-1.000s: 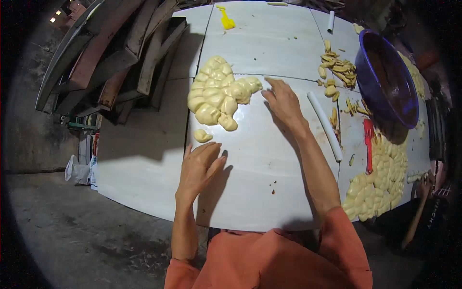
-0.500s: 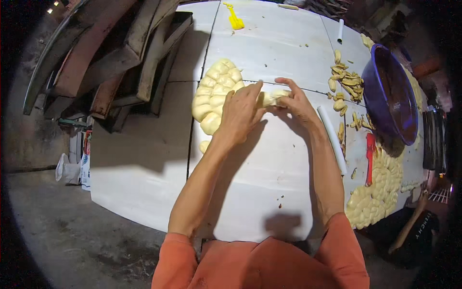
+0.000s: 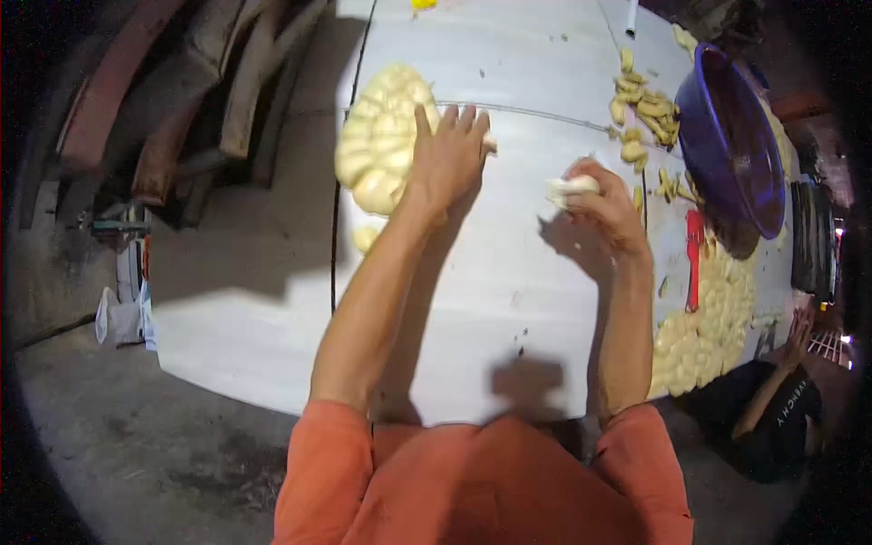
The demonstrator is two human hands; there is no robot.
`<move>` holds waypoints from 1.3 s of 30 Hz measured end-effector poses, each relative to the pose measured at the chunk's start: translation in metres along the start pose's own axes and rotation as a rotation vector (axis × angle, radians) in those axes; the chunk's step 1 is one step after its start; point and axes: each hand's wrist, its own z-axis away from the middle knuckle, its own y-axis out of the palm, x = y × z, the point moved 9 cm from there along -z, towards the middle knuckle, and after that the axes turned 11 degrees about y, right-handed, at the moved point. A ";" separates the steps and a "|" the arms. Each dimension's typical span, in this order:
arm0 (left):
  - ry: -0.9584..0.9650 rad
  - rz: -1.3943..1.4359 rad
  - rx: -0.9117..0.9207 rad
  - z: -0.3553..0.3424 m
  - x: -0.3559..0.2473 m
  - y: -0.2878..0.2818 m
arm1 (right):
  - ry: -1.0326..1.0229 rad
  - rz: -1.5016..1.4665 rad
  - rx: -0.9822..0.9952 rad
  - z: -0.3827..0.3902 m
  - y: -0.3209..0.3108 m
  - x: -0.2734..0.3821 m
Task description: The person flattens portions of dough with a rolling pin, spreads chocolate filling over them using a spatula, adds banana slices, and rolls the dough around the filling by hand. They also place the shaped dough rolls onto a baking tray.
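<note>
My left hand (image 3: 447,150) rests on the right side of a mound of pale yellow, rounded dough pieces (image 3: 372,136), fingers spread. A separate small lump (image 3: 365,238) lies below the mound, partly behind my left forearm. To the right, my right hand (image 3: 601,204) is raised a little over the white tiled table (image 3: 481,291), its fingers curled round a small pale dough piece (image 3: 568,189), slightly blurred.
Stacked long, worn pans (image 3: 109,91) stand left. At right are a purple basin (image 3: 727,145), scattered banana-like pieces (image 3: 654,113), a red utensil (image 3: 693,263), another dough spread (image 3: 699,354) and a co-worker's arm (image 3: 763,400). A white tube (image 3: 631,18) and yellow tool (image 3: 423,4) lie beyond.
My left hand moved from the lower table up onto the dough. Both hands met at the mound's right end; now my right hand has pulled away rightward with a piece in it.
</note>
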 end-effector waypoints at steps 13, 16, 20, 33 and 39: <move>-0.140 0.500 -0.116 0.154 -0.051 -0.088 | 0.120 0.450 -0.001 0.149 0.099 -0.103; -0.211 0.573 -0.100 0.205 -0.070 -0.106 | -0.131 0.727 0.006 0.153 0.123 -0.112; -0.144 0.403 -0.100 0.261 -0.110 -0.114 | -0.445 0.856 -0.104 0.164 0.125 -0.101; -0.118 0.498 -0.174 0.262 -0.148 -0.118 | -0.559 0.806 -0.209 0.170 0.126 -0.107; -0.119 0.508 -0.247 0.274 -0.140 -0.130 | -0.276 0.544 -0.060 0.159 0.131 -0.111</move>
